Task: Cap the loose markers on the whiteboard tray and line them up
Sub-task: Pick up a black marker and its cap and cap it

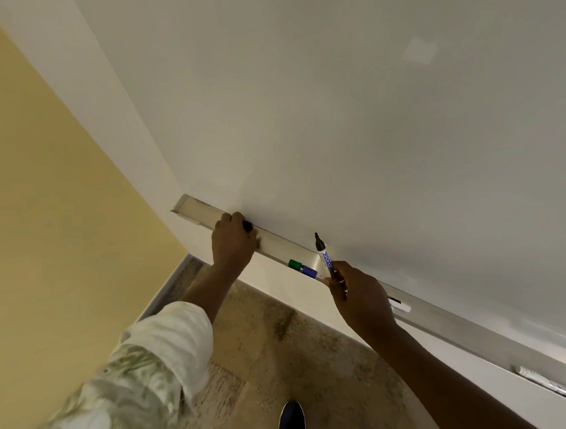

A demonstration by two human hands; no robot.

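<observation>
Pinching uncapped marker (323, 255) in my right hand (358, 297), tip up, just above tray (193, 210). My left hand (232, 241) curled round small black piece (248, 226) (cap? can't tell) at tray. Green cap (294, 264) and purple cap (309, 271) in tray between hands. Second marker (402, 307) half hidden behind right hand.

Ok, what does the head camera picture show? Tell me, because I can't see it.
A right hand holds an uncapped marker, tip up, by a whiteboard tray, while the left hand grips what looks like a black cap further along it. A green cap and a purple cap lie in the tray between the hands.
</observation>
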